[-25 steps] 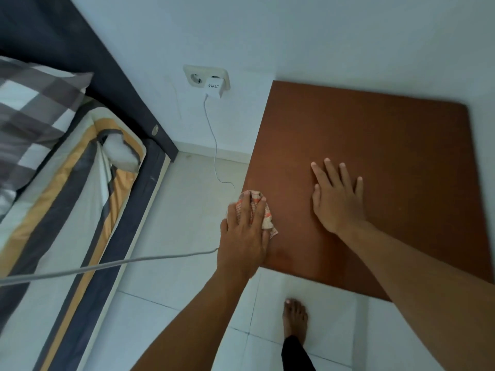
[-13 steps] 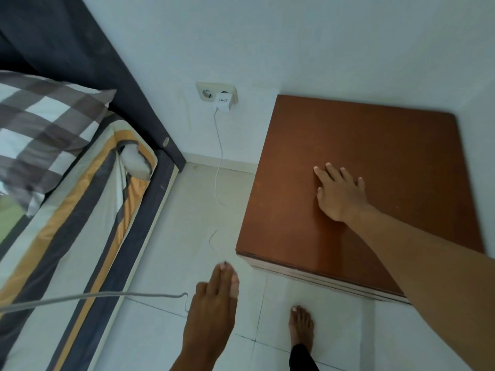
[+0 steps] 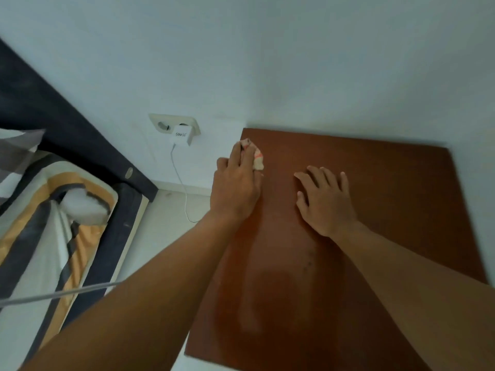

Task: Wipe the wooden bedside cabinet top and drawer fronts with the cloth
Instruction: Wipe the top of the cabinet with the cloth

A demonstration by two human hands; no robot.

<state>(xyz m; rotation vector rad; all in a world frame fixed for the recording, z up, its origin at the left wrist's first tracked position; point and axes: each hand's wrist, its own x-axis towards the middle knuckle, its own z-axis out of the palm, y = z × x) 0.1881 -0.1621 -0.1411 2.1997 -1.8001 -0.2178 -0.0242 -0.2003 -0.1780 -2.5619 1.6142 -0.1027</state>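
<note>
The reddish-brown wooden cabinet top [image 3: 388,210] fills the right half of the view, set into the wall corner. My left hand [image 3: 235,188] presses a small crumpled cloth [image 3: 255,156], white with orange marks, against the top's far left corner. Most of the cloth is hidden under my fingers. My right hand [image 3: 325,202] lies flat with fingers spread on the middle of the top, holding nothing. A faint damp streak shows on the wood near the front. The drawer fronts are out of sight.
A wall socket [image 3: 174,127] with a white charger [image 3: 180,136] and its thin cable [image 3: 182,194] sits left of the cabinet. A bed [image 3: 53,236] with striped bedding and a dark frame stands at the left. A grey cord [image 3: 59,293] crosses the lower left.
My left hand, which had dropped below the cabinet's front edge, has come back up with the cloth to the far left corner. The camera has tilted upward. My right hand stays flat.
</note>
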